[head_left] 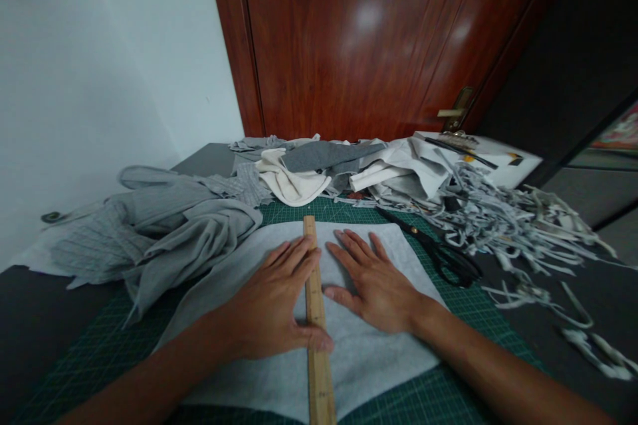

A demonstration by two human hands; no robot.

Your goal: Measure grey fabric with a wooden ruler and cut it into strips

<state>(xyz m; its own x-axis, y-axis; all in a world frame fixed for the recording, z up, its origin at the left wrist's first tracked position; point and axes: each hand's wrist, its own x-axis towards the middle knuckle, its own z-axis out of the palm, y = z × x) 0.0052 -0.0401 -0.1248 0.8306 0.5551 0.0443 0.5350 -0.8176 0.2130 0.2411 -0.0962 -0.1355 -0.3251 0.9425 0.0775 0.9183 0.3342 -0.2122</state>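
Note:
A light grey piece of fabric (pixel 349 365) lies spread on a green cutting mat (pixel 428 392). Across its middle runs a wooden ruler (pixel 315 299), pointing away from me. My left hand (pixel 272 305) rests on the fabric's left part, with its fingertips and thumb on the ruler. My right hand (pixel 376 282) lies flat on the fabric just right of the ruler, fingers spread, holding nothing. To the right of the fabric, black-handled scissors (pixel 448 259) lie on the mat's edge.
Grey crumpled cloth (pixel 164 226) is heaped at the left. White and grey fabric pieces (pixel 319 166) are piled at the back. Thin fabric scraps (pixel 513 226) spread over the dark table on the right. Behind stand a wooden door (pixel 339 46) and a white wall (pixel 124 60).

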